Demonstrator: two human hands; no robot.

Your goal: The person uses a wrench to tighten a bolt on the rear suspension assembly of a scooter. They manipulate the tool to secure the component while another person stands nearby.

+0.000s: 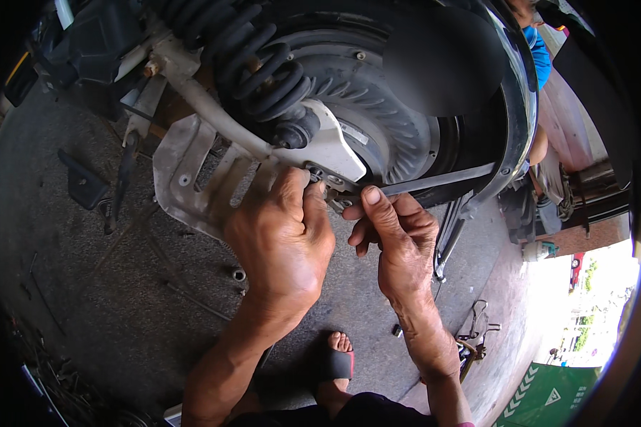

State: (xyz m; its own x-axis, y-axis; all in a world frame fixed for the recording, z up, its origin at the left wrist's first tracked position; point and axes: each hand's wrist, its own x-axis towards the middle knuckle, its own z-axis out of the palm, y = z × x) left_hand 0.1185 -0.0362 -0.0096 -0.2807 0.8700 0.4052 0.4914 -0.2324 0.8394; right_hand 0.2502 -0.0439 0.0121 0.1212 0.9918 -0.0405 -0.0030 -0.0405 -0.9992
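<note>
My left hand [281, 242] is closed, fingertips at small metal hardware [319, 176] below a pale bracket [340, 149] on a vehicle's wheel assembly; what exactly it grips is partly hidden. Just right of it, my right hand [399, 249] pinches the end of a flat dark bar [441, 178], thumb on top and other fingers curled underneath. The bar runs rightward across the tyre to the curved fender stay. Above my hands are a black coil spring [260, 78] and a pale tube [214, 114]. Behind my left hand is a slotted metal plate [181, 167].
Loose black parts [82, 178] lie on the floor at left; a socket [238, 274] sits below the plate. Metal tools [477, 327] lie at lower right, near a green board [541, 395]. Part of another person in blue [538, 57] shows beyond the fender. My sandalled foot is below.
</note>
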